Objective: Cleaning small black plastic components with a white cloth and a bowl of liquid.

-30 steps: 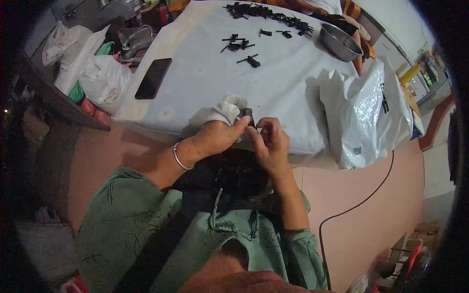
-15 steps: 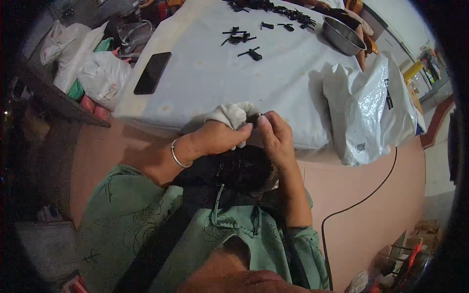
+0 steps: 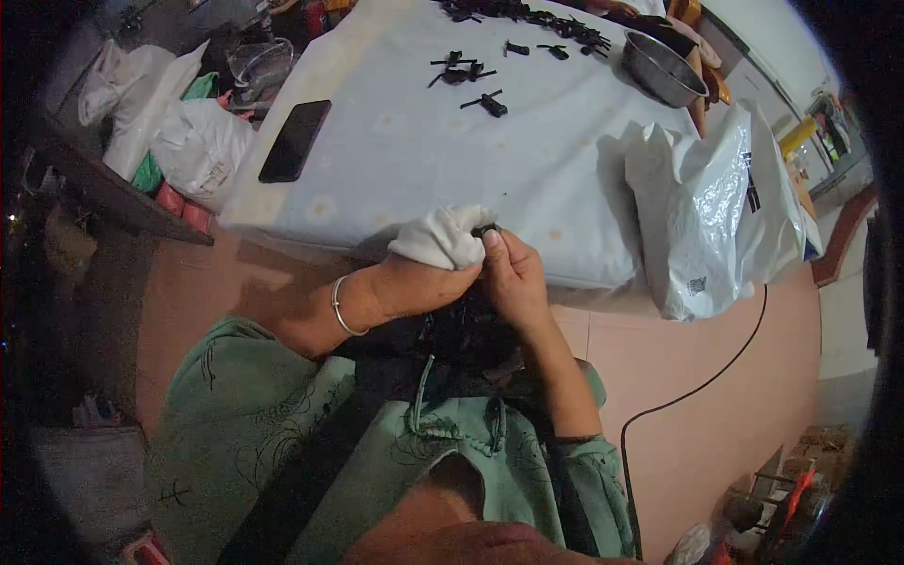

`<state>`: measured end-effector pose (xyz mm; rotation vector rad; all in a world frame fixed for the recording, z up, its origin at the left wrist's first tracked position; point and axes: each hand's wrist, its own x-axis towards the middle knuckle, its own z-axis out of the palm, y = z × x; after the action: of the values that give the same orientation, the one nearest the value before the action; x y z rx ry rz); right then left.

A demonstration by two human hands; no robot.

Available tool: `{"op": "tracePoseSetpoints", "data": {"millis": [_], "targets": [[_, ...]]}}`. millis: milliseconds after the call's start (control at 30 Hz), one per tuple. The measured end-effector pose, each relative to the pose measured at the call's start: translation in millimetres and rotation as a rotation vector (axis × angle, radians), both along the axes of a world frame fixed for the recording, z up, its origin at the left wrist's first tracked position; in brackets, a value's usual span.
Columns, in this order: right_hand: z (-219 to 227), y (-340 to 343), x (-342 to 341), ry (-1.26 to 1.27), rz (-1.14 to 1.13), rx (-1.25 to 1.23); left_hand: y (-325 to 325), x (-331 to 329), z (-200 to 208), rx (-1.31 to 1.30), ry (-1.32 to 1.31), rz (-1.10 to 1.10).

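My left hand (image 3: pixel 411 285), with a bangle at its wrist, is closed on a bunched white cloth (image 3: pixel 438 239) that covers its fingers. A small black part (image 3: pixel 483 230) sticks out at the cloth's right side, and its far end is hidden. My right hand (image 3: pixel 516 278) pinches this part between thumb and fingers, close against the cloth. Both hands meet over the table's near edge, above a dark, shiny thing in my lap. Farther up the white tablecloth (image 3: pixel 377 198) lie several similar black pieces (image 3: pixel 490 104) with thin protruding strips.
A dark phone (image 3: pixel 294 141) lies on the table's left side. A heap of black pieces (image 3: pixel 527 16) and a metal bowl (image 3: pixel 664 71) stand at the far side, near another person's arm. A white plastic bag (image 3: pixel 702 217) sits at the right edge. A black cable (image 3: pixel 692 379) crosses the floor.
My right hand has shifted slightly left and down, closer to the cloth. The left hand's thumb is now tucked nearer the right hand, and more of the black part shows.
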<state>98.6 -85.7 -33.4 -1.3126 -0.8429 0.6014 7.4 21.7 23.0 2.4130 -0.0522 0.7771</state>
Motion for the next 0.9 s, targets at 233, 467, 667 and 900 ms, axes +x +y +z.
{"op": "tracePoseSetpoints", "data": {"millis": [233,467,667,900], "targets": [[3.5,-1.7,-4.0,0.062,0.038,0.045,-1.4,0.9,-3.5,-0.351,-0.054,-0.004],[6.6,0.2,-12.3,0.012,-0.030,0.011,-5.8,-2.9,5.7,0.102,-0.083,0.112],[-1.9,6.5,-15.6,0.040,-0.086,0.093,-3.5,-3.9,-5.2,0.065,0.006,0.088],[8.5,-0.1,-6.9,0.127,0.112,-0.016,-2.6,-8.5,-2.7,-0.660,0.222,0.055]]}}
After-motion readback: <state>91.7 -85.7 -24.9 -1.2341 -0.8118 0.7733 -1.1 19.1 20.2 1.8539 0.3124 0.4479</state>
